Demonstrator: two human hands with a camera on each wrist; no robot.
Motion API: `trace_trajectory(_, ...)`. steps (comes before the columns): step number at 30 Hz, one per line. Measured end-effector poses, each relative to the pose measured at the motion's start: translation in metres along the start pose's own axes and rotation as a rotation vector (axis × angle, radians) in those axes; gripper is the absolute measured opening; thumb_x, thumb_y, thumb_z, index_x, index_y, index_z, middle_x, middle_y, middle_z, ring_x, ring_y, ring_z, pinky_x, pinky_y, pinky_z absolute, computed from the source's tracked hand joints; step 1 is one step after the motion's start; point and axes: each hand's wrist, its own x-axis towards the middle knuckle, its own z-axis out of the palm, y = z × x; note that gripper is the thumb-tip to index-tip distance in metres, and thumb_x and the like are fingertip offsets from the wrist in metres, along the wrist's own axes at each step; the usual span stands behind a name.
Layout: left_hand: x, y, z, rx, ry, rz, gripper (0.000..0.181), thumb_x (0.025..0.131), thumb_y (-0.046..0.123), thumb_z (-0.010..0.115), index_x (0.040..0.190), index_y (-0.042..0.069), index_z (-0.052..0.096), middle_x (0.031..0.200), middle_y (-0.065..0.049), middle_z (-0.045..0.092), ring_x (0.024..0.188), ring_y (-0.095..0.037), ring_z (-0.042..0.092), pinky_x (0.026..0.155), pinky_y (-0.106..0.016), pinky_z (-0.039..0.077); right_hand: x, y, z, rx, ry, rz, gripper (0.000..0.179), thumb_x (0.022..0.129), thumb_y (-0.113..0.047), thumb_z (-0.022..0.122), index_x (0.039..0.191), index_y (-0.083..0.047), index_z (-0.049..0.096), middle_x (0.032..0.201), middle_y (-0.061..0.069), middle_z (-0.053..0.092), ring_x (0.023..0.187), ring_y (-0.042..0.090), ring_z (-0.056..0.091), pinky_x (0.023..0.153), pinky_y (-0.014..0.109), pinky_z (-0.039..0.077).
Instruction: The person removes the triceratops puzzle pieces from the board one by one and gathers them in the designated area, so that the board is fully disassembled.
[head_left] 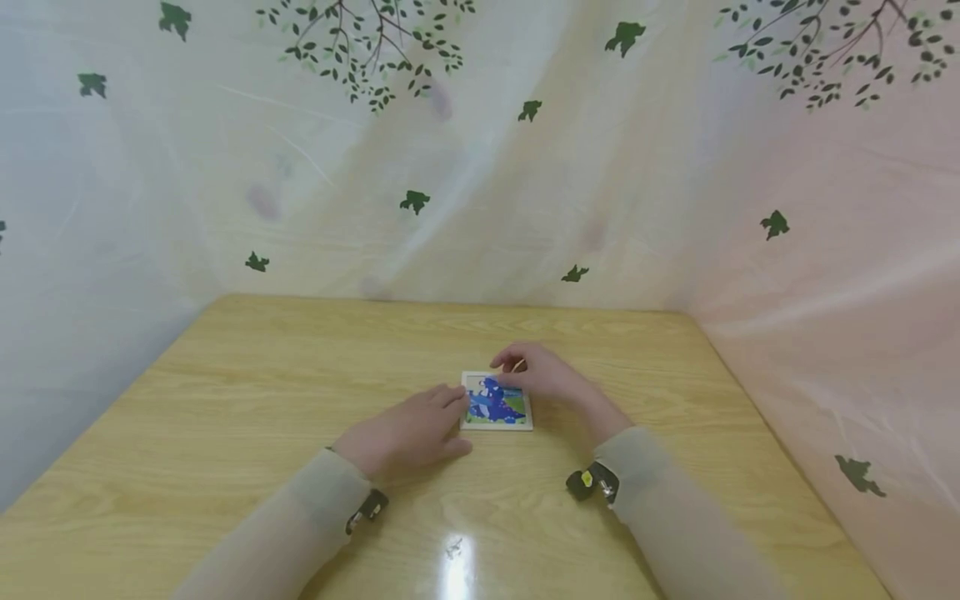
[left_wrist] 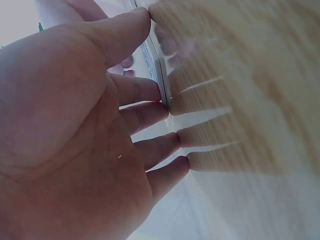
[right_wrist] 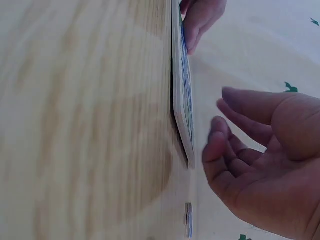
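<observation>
Blue-and-green picture board (head_left: 495, 408), pale-rimmed | left grip (head_left: 412, 428): fingers apart, touching it | right grip (head_left: 553, 377): thumb, fingers apart

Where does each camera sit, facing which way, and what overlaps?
Head: head-worn, facing forward and down at table, picture board, leaf-print sheet; left hand, right hand, sleeves show.
Left wrist: on that wrist, facing table and board's edge; left hand large, right hand partly behind.
Right wrist: on that wrist, facing board edge-on; right hand near, left hand's fingers beyond.
Head and right wrist share: picture board, both hands.
</observation>
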Motion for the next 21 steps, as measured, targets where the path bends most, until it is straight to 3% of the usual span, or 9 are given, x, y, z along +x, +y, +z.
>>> trace_trajectory(5,-0.0018,0.0007,-0.0017,0.004,-0.008,0.0,0.073,0.114,0.048,0.058,0.168,0.001,0.041,0.176,-0.018,0.036,0.162,-0.041,0.033,0.134,-0.054,0.028,0.001,-0.0037,0.0076,-0.042,-0.087,0.003,0.03,0.109,-0.016,0.073,0.138,-0.008,0.074,0.116,0.003,0.072,0.113,0.023,0.067,0.105,0.045,0.058)
trace_trajectory(21,0.0001,0.0017,-0.0006,0.005,-0.006,0.0,0.073,0.115,0.047,0.058,0.168,0.0,0.041,0.175,-0.019,0.037,0.162,-0.041,0.034,0.134,-0.054,0.028,0.0,-0.0039,0.0105,-0.023,-0.141,0.011,0.03,0.11,-0.015,0.07,0.139,-0.011,0.076,0.136,0.004,0.072,0.124,0.024,0.063,0.118,0.052,0.05)
